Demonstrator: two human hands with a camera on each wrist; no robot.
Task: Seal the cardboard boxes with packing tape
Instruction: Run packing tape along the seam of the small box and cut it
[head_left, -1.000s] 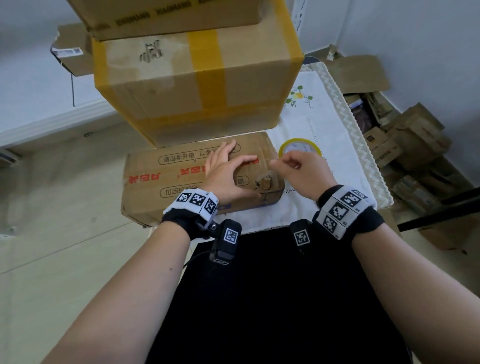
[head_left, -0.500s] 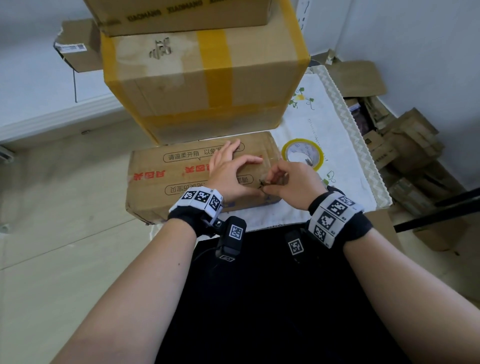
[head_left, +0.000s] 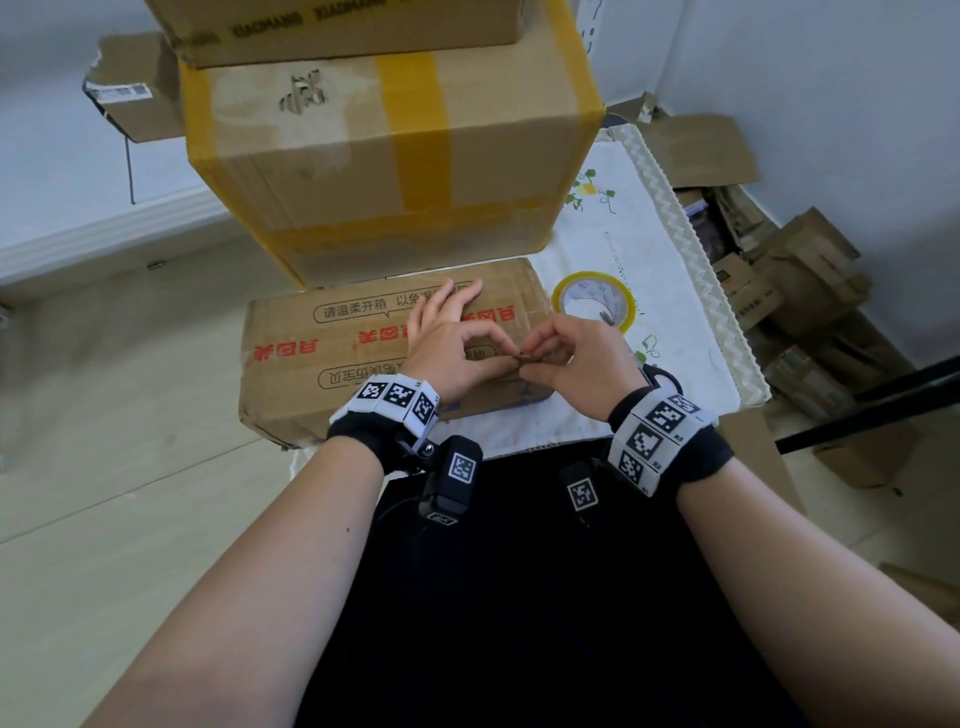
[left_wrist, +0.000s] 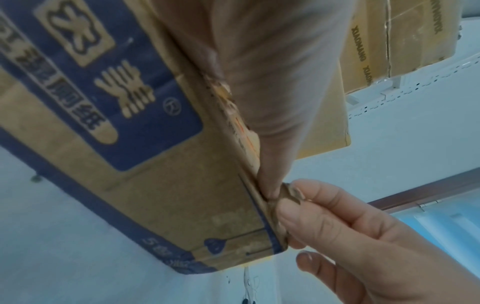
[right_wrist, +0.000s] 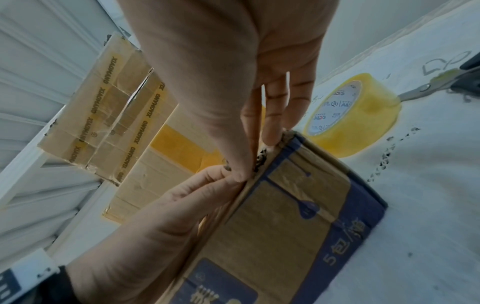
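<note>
A flat cardboard box (head_left: 337, 358) with red print on top and blue print on its near side (left_wrist: 155, 185) lies on a white cloth. My left hand (head_left: 467, 343) rests on its top, middle fingers straight, with index and thumb pinching the near top edge (right_wrist: 249, 185). My right hand (head_left: 550, 358) pinches a small brown scrap (head_left: 523, 357) at that same edge, seen between thumb and forefinger in the left wrist view (left_wrist: 287, 194). A roll of yellow packing tape (head_left: 595, 301) lies flat just right of the box (right_wrist: 355, 115).
A large box (head_left: 389, 171) sealed with yellow tape stands behind the flat one, with another box stacked on it. Scissors (right_wrist: 426, 88) lie on the embroidered cloth (head_left: 649, 249) beside the roll. A heap of folded cardboard (head_left: 795, 291) fills the right side by the wall.
My right hand moved left onto the box's near edge and took hold of the scrap. My left index finger curled down to meet the thumb there.
</note>
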